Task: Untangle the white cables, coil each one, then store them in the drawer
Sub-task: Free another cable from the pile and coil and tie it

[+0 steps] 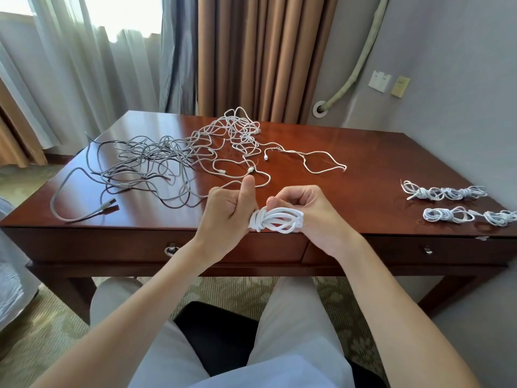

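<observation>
Desk [363,152]: dark red-brown wood, glossy top, fills mid frame. Two drawers in its front edge, both closed: left drawer [140,245] w/ a metal pull, right drawer [405,252] w/ a small pull. Curtains [260,54] brown behind desk, sheer white ones to the left by the window. Grey wall on the right w/ two wall plates [387,84]. Patterned carpet [237,292] under the desk; person's legs in light trousers at bottom, seated on sth dark.

Tangle [173,155]: big loose mess of cables over the desk's left and centre; grey cables to the left, whiter ones toward the back centre, all interlaced. One loose white cable [310,161] trails off to the right of the tangle, plug end near centre.

Bundles [453,203]: coiled white cables lying on the desk's right end, near the front edge, in two rows, well apart from the tangle.

Coil [275,219]: white cable wound in several loops, held above the desk's front edge, between both hands.

Left hand [226,205]: fingers curled, gripping the coil's left end where the wraps bunch up; thumb stuck upright.

Right hand [310,208]: fingers curled down over the coil's right end, loops round the fingers, pinching it.
</observation>
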Available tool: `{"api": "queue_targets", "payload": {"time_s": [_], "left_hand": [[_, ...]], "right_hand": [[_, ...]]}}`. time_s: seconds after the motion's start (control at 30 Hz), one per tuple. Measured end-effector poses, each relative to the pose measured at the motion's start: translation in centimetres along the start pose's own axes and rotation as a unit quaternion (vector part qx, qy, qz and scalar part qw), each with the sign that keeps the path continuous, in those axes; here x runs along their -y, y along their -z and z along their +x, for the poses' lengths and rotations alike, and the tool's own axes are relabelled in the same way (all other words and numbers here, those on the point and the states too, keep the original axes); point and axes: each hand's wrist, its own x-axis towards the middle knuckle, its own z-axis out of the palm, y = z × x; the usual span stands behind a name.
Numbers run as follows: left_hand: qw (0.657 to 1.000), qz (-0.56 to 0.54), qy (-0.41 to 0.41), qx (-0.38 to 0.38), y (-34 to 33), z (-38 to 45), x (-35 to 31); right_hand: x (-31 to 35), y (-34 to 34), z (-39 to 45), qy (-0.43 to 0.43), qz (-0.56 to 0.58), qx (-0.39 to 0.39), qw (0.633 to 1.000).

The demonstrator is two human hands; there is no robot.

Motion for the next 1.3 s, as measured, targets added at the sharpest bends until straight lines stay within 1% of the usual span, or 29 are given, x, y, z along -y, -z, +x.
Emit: {"api": "queue_targets", "payload": {"time_s": [0.07, 0.1, 0.2, 0.27, 0.3, 0.37, 0.43, 0.47, 0.53, 0.57, 0.63, 0.73, 0.83, 0.9, 0.93, 1.0, 1.07, 1.13, 1.2, 1.27, 1.3], "left_hand": [[0.999, -0.026, 0.016, -0.033, -0.1, -0.1, -0.4], [0.997, -0.038, 0.028, -0.057, -0.1, 0.0, -0.6], [0.989, -0.055, 0.064, -0.123, 0.0, 0.7, -0.8], [0.987, -0.029, 0.051, -0.152, 0.3, 1.1, -0.8], [0.985, -0.014, 0.044, -0.165, 0.4, 1.2, -0.8], [0.982, -0.01, 0.052, -0.182, 0.7, 1.3, -0.8], [0.976, -0.057, 0.099, -0.184, 0.8, 1.2, -0.9], [0.972, -0.096, 0.13, -0.171, 0.8, 1.1, -1.1], [0.967, -0.154, 0.168, -0.114, 1.0, 0.9, -1.4], [0.969, -0.16, 0.165, -0.085, 1.2, 0.8, -1.5], [0.979, -0.15, 0.13, -0.048, 1.3, 0.5, -1.6], [0.985, -0.131, 0.101, -0.044, 1.5, 0.4, -1.1], [0.988, -0.083, 0.114, -0.064, 1.3, 0.7, -0.4], [0.987, -0.05, 0.14, -0.06, 0.8, 0.6, 0.0], [0.984, -0.052, 0.158, -0.057, 0.5, 0.5, 0.1], [0.981, -0.074, 0.176, -0.042, 0.3, 0.1, 0.2], [0.98, -0.094, 0.177, -0.013, 0.3, -0.4, 0.2], [0.979, -0.115, 0.168, 0.023, 0.6, -0.8, 0.1], [0.978, -0.112, 0.16, 0.07, 0.9, -1.0, 0.3], [0.971, -0.107, 0.176, 0.125, 1.4, -1.4, -0.1], [0.965, -0.11, 0.185, 0.153, 1.7, -1.5, -0.1]], "right_hand": [[-1.1, -0.8, 0.1, -0.004, 0.053, -0.013, 0.998], [-1.6, -1.2, 0.1, 0.008, 0.06, -0.023, 0.998], [-2.0, -2.7, -0.3, 0.045, 0.017, -0.07, 0.996], [-1.6, -3.5, -0.5, 0.037, 0.007, -0.087, 0.995], [-1.5, -3.7, -0.7, 0.035, -0.006, -0.087, 0.996], [-1.2, -4.0, -1.2, 0.056, -0.075, -0.088, 0.992], [-1.1, -4.3, -1.6, 0.086, -0.157, -0.094, 0.979], [-1.1, -4.6, -1.7, 0.093, -0.182, -0.102, 0.974], [-1.1, -5.0, -1.9, 0.095, -0.205, -0.135, 0.965], [-1.1, -5.3, -1.9, 0.093, -0.214, -0.15, 0.961], [-0.6, -5.3, -2.0, 0.091, -0.22, -0.169, 0.956], [0.3, -4.9, -2.0, 0.118, -0.235, -0.173, 0.949], [0.7, -5.1, -1.9, 0.156, -0.289, -0.15, 0.932], [0.9, -5.2, -1.9, 0.17, -0.313, -0.134, 0.925], [1.0, -5.2, -2.0, 0.172, -0.314, -0.127, 0.925], [1.1, -4.8, -2.0, 0.161, -0.282, -0.109, 0.939], [0.9, -4.7, -2.0, 0.135, -0.248, -0.086, 0.955], [0.7, -4.9, -1.9, 0.115, -0.244, -0.064, 0.961], [1.2, -4.6, -1.8, 0.095, -0.246, -0.03, 0.964], [2.1, -3.8, -1.6, 0.085, -0.284, 0.019, 0.955], [2.6, -3.4, -1.5, 0.095, -0.325, 0.033, 0.94]]}}
